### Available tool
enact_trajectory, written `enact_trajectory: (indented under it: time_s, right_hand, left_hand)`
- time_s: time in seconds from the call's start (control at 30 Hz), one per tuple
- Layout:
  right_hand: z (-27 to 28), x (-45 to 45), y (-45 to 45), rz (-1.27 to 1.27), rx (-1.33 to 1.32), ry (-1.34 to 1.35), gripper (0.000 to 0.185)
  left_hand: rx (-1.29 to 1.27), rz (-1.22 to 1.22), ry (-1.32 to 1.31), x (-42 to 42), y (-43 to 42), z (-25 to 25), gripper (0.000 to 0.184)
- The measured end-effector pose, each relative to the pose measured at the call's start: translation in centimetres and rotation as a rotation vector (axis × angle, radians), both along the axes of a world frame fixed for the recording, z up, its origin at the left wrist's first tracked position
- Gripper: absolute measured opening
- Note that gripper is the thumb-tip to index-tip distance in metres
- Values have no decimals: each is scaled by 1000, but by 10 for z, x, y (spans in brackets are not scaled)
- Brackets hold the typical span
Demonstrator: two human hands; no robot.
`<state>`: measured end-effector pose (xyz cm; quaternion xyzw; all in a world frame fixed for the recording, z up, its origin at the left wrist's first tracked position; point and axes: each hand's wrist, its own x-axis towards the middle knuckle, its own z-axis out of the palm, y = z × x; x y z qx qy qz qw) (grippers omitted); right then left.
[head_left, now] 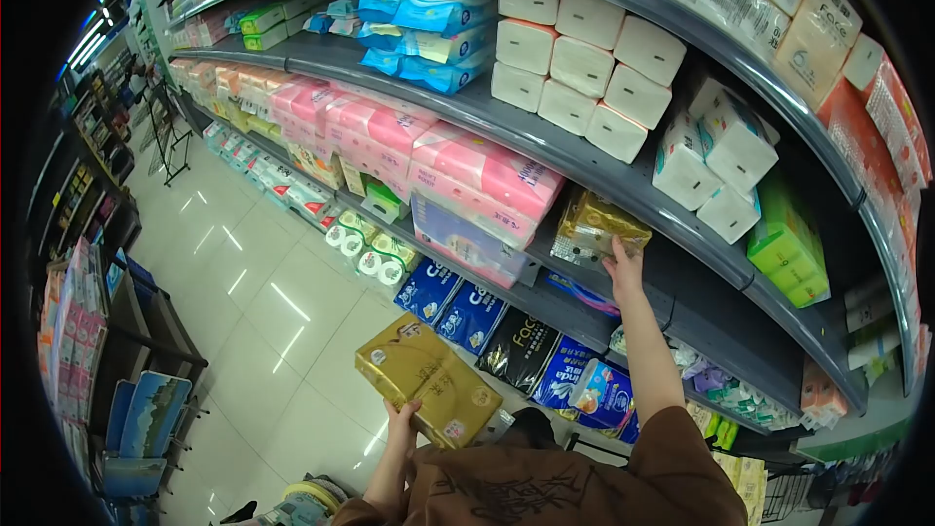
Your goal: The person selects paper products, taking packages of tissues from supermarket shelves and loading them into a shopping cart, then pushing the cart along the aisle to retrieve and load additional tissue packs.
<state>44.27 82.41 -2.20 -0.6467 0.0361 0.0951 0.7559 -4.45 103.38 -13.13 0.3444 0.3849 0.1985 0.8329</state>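
My left hand (401, 421) grips the lower left edge of a gold tissue pack (429, 377), held in front of my body above the floor. My right hand (623, 258) reaches into the middle shelf, its fingers closed on the front corner of another gold tissue pack (599, 225). That second pack sits on the shelf, just right of the pink tissue packs (482, 175). Its far side is hidden in the shadow of the shelf above.
Blue tissue packs (470, 316) and a black tissue pack (521, 351) line the bottom shelf. White tissue packs (581, 58) and blue wipes packs (429, 34) stand on the shelf above. A tiled aisle floor (258, 302) runs left to a display rack (146, 331).
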Motion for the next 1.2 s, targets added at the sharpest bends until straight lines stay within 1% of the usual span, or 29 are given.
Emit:
enact_trajectory:
  time_s: [0.07,0.1,0.17,0.2,0.3,0.33,0.43,0.53,0.63,0.7,0.73,0.77,0.8,0.83,0.87,0.9,0.93,1.03,1.07,1.1,1.13,1.17,1.2]
  right_hand:
    - [-12,-3,11,-28,13,-42,59]
    - [-20,-5,16,-24,38,-57,62]
    - [1,-29,30,-3,-25,19,67]
    - [9,-37,38,-26,-43,9,67]
    - [4,-23,37,-48,-144,-43,54]
    - [-9,-9,31,-64,-234,-128,54]
    - [-9,7,19,-3,-209,-45,59]
    - [-6,-8,9,97,-496,-124,69]
    - [-25,-49,-3,100,-515,-190,84]
    - [-3,-125,-12,395,-324,-26,95]
    - [-14,-159,-21,561,-223,67,100]
    - [-35,-199,-32,651,-161,6,85]
    - [-68,-235,-48,679,39,556,72]
    - [-52,-271,-56,451,292,841,61]
    - [-77,-299,-77,477,302,749,59]
    - [-85,-322,-93,499,244,787,62]
    - [-67,-335,-102,584,251,683,69]
    - [-68,-344,-126,481,178,552,72]
    - [-73,-342,-133,331,170,527,70]
    - [-58,-335,-137,237,210,553,68]
    - [-54,-324,-139,122,269,466,70]
    - [-48,-314,-141,66,258,435,70]
    - [-38,-302,-142,14,244,403,71]
  left_hand:
    - [-29,36,2,-4,1,-2,69]
    - [-53,47,10,-3,1,0,69]
    - [-95,67,22,3,2,7,68]
    - [-100,51,-4,8,3,7,68]
    - [-81,-13,-54,23,6,10,67]
    - [-55,-47,-53,29,5,14,67]
    - [-6,-150,-71,47,3,19,69]
    - [-4,-255,-67,60,-4,17,73]
    - [-61,-369,-152,78,-8,15,77]
    - [-129,-454,-196,92,-11,21,80]
    - [-161,-496,-223,100,-14,18,81]
    - [-193,-537,-250,108,-17,16,82]
    - [-176,-577,-243,115,-21,15,82]
    - [-54,-695,-206,121,-21,12,82]
    - [67,-811,-165,125,-21,9,82]
    - [188,-925,-118,129,-23,6,82]
    - [276,-971,-168,133,-33,24,80]
    - [69,-980,-225,152,-58,36,79]
    - [145,-1020,-236,161,-64,23,76]
    - [154,-1000,-223,170,-72,19,75]
    - [164,-976,-213,178,-81,19,75]
    - [171,-947,-205,185,-88,19,75]
    - [175,-964,-228,190,-88,51,75]
